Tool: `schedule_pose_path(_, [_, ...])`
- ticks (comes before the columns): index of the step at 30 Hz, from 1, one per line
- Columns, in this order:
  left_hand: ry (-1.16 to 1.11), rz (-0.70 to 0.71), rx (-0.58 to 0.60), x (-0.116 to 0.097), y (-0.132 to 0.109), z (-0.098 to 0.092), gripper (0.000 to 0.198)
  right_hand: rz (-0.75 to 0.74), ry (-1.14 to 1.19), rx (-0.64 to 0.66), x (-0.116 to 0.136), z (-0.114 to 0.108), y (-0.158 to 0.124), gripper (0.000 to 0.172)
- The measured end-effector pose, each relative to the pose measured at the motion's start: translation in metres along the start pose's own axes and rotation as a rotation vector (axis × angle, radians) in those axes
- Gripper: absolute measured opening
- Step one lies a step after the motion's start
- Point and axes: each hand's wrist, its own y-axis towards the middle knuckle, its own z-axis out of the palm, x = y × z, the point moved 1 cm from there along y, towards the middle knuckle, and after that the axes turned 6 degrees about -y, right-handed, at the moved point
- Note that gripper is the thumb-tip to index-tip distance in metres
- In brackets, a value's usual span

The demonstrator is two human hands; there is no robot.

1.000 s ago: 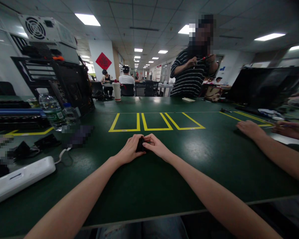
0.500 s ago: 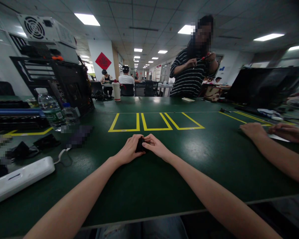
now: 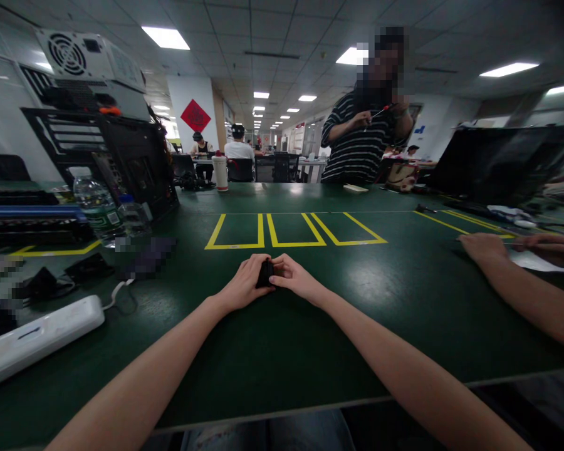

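Note:
A small black object (image 3: 265, 274) is between my two hands, low over the green table (image 3: 282, 351); its kind cannot be made out. My left hand (image 3: 245, 282) grips it from the left, thumb below and fingers over the top. From the right, the curled fingers and thumb of my right hand (image 3: 295, 279) close on its other side. Much of the object is covered by my fingers. Just beyond my hands, yellow tape (image 3: 295, 243) marks three open-topped boxes on the table.
To the left lie a white power strip (image 3: 42, 338), a water bottle (image 3: 96, 210) and a computer case (image 3: 141, 163). A co-worker's hands (image 3: 486, 247) rest at the right, near white paper. Across the table stands a person in a striped shirt (image 3: 357, 138). A white cup (image 3: 220, 172) stands far back.
My hands stay nearly in place around the black object, with my right fingers shifted slightly. The co-worker's hands and the white paper at the right have moved a little.

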Motion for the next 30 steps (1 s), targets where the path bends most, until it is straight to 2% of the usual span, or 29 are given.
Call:
schedule_pose_path(6, [-0.002, -0.001, 0.011, -0.0002, -0.0003, -0.0013, 0.055, 0.006, -0.004, -0.046, 0.0054, 0.0022, -0.0013, 0.026])
schedule_pose_path(15, [-0.005, -0.013, 0.004, 0.0034, -0.0010, 0.0005, 0.055, 0.082, -0.068, -0.075, -0.0001, 0.0011, 0.0017, 0.035])
schedule_pose_path(19, [0.000, -0.006, 0.007, 0.0032, -0.0014, 0.0004, 0.054, 0.027, -0.007, -0.030, -0.0008, 0.0012, 0.0015, 0.031])
schedule_pose_path(23, [0.014, -0.001, -0.005, 0.0028, -0.0007, 0.0011, 0.054, -0.031, 0.018, -0.042, -0.0012, 0.0029, 0.0005, 0.031])
schedule_pose_path(30, [0.007, -0.006, 0.009, 0.0012, -0.0001, 0.0002, 0.055, -0.028, -0.018, -0.069, 0.0014, 0.0042, -0.0004, 0.024])
